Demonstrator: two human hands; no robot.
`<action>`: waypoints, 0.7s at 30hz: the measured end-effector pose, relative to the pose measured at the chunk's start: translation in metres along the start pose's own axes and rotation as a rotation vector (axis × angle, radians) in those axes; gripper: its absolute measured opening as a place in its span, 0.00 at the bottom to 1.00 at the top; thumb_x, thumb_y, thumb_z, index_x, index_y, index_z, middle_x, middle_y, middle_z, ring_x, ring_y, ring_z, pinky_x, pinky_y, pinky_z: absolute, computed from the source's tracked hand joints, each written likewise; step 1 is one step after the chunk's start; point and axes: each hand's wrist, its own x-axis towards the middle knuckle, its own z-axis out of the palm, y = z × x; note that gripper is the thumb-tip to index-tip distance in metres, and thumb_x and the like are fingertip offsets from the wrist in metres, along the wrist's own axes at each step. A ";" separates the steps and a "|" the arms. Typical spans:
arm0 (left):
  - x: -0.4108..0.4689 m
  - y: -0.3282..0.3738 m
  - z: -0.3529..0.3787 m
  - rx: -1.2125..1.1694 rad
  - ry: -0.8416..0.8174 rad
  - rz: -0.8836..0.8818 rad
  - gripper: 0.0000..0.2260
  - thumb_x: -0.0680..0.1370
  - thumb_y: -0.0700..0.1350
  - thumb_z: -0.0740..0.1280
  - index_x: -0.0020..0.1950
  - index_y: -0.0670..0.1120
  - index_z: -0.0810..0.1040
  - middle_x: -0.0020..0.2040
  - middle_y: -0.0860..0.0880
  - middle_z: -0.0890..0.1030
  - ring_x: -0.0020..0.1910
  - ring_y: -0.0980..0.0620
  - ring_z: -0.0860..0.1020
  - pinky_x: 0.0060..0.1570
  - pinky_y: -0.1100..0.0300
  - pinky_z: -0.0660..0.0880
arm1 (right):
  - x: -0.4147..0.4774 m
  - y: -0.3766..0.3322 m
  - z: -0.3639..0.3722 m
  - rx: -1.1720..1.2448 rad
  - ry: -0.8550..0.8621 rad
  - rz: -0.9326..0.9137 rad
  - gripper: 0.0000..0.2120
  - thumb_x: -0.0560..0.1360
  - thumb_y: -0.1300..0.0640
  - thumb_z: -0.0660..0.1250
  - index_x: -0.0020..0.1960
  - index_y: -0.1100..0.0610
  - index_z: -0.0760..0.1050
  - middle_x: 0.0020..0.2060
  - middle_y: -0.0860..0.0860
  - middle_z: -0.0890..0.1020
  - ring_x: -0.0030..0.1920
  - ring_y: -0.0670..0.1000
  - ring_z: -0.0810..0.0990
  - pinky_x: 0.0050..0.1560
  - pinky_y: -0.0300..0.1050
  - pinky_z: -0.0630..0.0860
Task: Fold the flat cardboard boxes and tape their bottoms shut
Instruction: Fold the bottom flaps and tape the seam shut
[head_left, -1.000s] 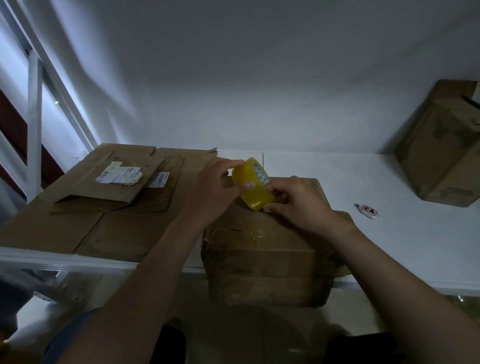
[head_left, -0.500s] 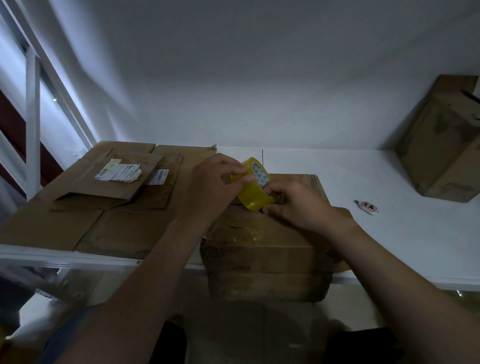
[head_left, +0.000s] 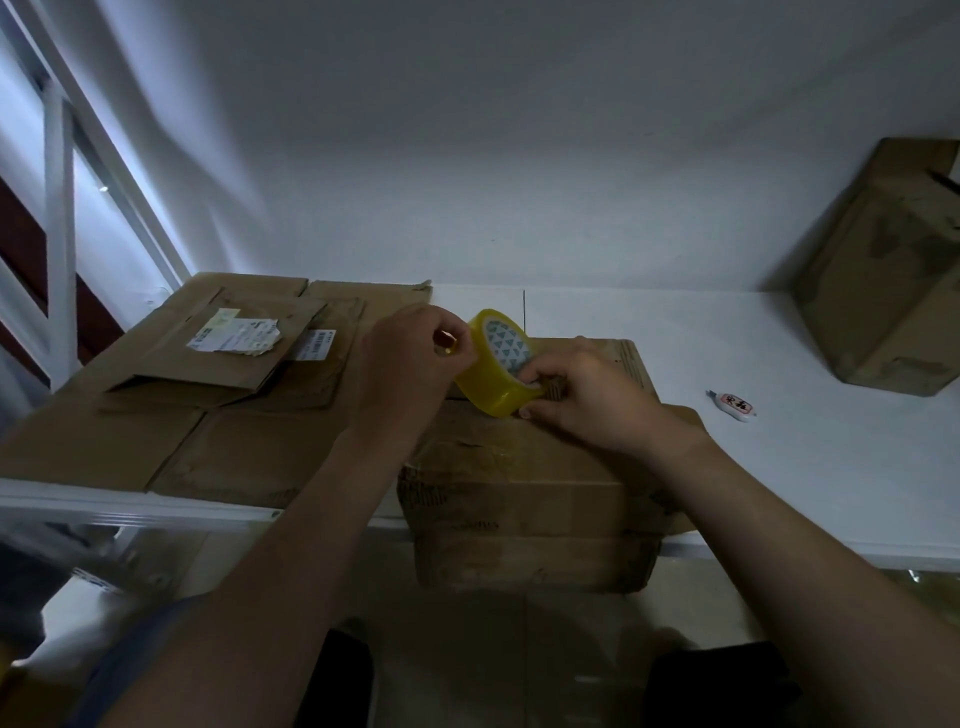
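Yellow tape roll (head_left: 493, 366) is being held over the folded box (head_left: 530, 467) at the near edge of the white table (head_left: 805, 467), left hand (head_left: 410, 358) gripping its left side, right hand (head_left: 587, 395) pinching its near rim, probably picking for the end; steadying the roll while peeling is advisable. Tabletop is carrying flat cardboard (head_left: 208, 405) left, a small white gadget (head_left: 735, 406) right, another box (head_left: 883, 270) far right against a pale wall (head_left: 519, 156).
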 end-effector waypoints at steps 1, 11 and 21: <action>0.000 0.000 -0.001 -0.012 -0.009 -0.011 0.04 0.75 0.44 0.73 0.46 0.45 0.84 0.43 0.50 0.84 0.40 0.54 0.81 0.40 0.51 0.82 | 0.000 -0.001 -0.002 0.063 0.010 0.013 0.06 0.74 0.44 0.74 0.50 0.44 0.83 0.46 0.40 0.84 0.51 0.46 0.78 0.54 0.48 0.74; -0.014 -0.003 0.006 -0.192 -0.041 -0.198 0.06 0.82 0.45 0.67 0.53 0.45 0.82 0.48 0.56 0.79 0.46 0.66 0.77 0.42 0.75 0.72 | 0.012 -0.002 -0.003 0.397 0.058 0.547 0.15 0.74 0.48 0.74 0.50 0.59 0.81 0.44 0.55 0.84 0.42 0.49 0.81 0.39 0.43 0.76; -0.031 -0.012 0.002 -0.345 -0.127 -0.591 0.12 0.85 0.50 0.61 0.60 0.46 0.80 0.51 0.50 0.82 0.48 0.55 0.81 0.36 0.72 0.75 | 0.017 -0.032 -0.002 0.719 0.068 0.631 0.13 0.77 0.61 0.70 0.50 0.56 0.64 0.42 0.62 0.84 0.36 0.64 0.86 0.42 0.58 0.84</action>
